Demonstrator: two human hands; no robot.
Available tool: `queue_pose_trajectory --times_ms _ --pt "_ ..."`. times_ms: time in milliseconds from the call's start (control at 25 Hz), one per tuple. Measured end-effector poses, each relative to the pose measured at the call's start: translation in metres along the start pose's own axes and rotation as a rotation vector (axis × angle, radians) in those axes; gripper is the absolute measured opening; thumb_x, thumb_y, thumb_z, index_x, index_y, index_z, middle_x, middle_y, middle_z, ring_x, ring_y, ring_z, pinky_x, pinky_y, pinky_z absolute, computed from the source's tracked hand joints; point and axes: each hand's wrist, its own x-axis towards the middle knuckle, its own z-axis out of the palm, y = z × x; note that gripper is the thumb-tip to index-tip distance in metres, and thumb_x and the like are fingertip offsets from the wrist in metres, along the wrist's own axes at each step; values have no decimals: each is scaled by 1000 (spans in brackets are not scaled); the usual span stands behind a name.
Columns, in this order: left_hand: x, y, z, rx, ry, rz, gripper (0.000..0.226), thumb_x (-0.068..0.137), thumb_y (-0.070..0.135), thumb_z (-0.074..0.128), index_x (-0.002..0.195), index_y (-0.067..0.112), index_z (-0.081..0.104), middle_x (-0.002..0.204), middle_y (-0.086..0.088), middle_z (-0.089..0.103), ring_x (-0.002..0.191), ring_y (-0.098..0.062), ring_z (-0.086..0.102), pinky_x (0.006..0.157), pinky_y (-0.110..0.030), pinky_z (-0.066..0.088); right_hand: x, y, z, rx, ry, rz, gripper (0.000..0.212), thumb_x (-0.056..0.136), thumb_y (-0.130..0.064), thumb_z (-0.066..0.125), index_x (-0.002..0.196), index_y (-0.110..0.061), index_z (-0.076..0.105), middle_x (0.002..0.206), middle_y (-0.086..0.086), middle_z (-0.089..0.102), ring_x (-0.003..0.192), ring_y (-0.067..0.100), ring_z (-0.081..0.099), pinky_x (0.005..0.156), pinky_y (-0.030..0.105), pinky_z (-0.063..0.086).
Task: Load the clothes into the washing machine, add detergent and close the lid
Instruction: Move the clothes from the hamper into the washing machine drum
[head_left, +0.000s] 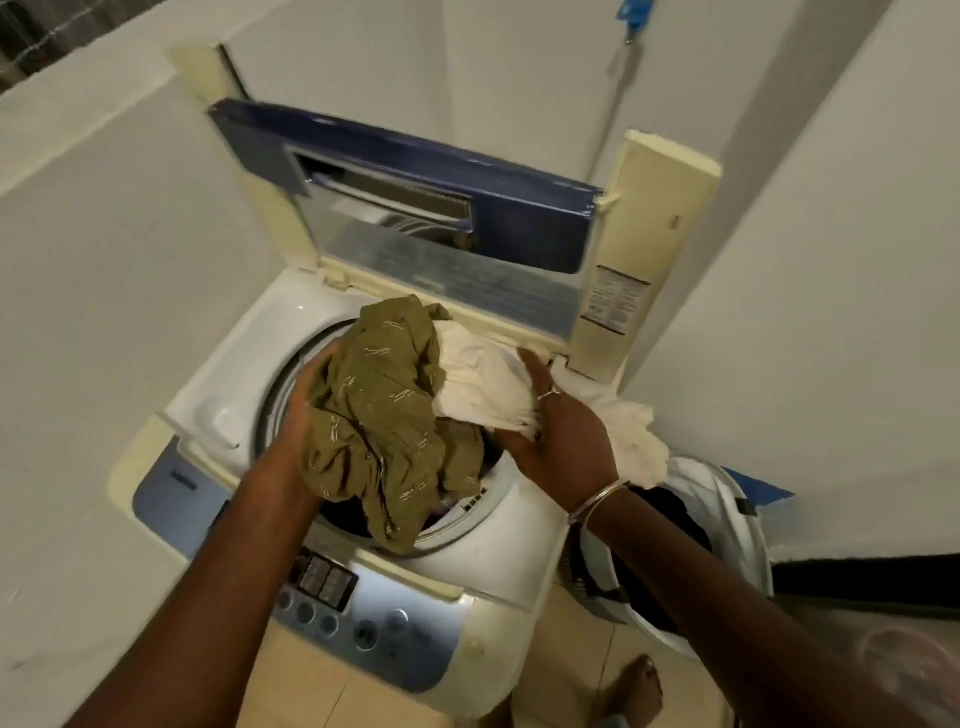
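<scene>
A top-loading washing machine (519, 525) stands with its blue-framed lid (524, 218) raised against the wall. Over the drum opening hangs an olive-green patterned garment (384, 415), which my left hand (306, 410) grips from the left side. My right hand (558, 421) holds a white cloth (483, 379) beside it; the cloth's tail drapes over the machine's right edge. Dark clothes show inside the drum below the olive garment.
A white laundry basket (727, 519) with dark clothes stands on the floor right of the machine. The control panel (358, 618) faces me at the front. Walls close in on the left and right. My bare foot (636, 691) is on the tiled floor.
</scene>
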Motion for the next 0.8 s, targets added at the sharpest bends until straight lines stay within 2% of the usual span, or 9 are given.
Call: queue_pose_trajectory --times_ms 80,200,280,360,440,560,640,720,800 --pt "17 13 -6 60 -39 -43 52 97 18 47 55 11 77 62 -1 72 58 -9 69 56 -19 57 18 -13 18 -16 -37 -3 42 86 -31 64 128 -25 62 100 3 74 93 22 70 76 32 55" --pt "46 12 -33 203 129 -42 17 91 20 63 87 13 77 82 -6 78 77 -22 74 69 -31 61 38 -46 37 283 76 40 32 85 -17 60 114 -22 71 101 -2 75 94 11 68 85 26 51" --pt "73 -14 -62 321 238 -86 20 81 25 70 96 13 75 93 -13 77 84 -29 75 82 -46 61 56 -62 43 450 115 65 24 87 -11 59 106 -21 71 97 -7 72 92 3 66 88 23 50" --pt "102 -40 -81 421 257 -171 27 75 29 74 95 12 73 98 -18 75 85 -33 74 85 -55 59 76 -76 50 547 105 88 20 89 -12 60 105 -14 71 99 -3 73 95 8 68 91 31 54" --pt "98 -40 -67 554 221 -217 24 79 27 75 98 13 71 99 -15 74 82 -26 70 83 -47 60 88 -91 55 605 64 112 21 89 -9 60 108 -10 70 101 0 73 96 12 68 93 33 54" --pt "86 -40 -49 547 4 -191 21 93 15 61 112 21 69 86 -5 70 73 -21 64 66 -30 58 103 -114 67 653 40 160 29 84 -13 59 111 -8 69 103 3 72 99 16 68 96 39 54" --pt "81 -44 -48 597 -160 -196 30 93 10 60 117 27 66 98 -9 73 87 -26 68 79 -39 60 111 -132 72 698 53 157 45 79 -22 57 120 -7 66 115 8 70 108 21 65 101 42 51" --pt "74 -48 -48 686 -280 -237 37 87 6 69 122 17 63 114 -16 69 98 -26 67 90 -44 57 116 -153 74 777 21 162 45 87 -16 55 131 -5 57 127 10 64 117 22 60 105 37 47" --pt "71 -53 -46 653 -334 -283 40 87 5 71 126 9 61 121 -14 68 107 -25 66 97 -46 55 125 -167 75 909 21 214 42 93 -5 51 135 -4 52 129 9 59 117 20 56 105 34 44"
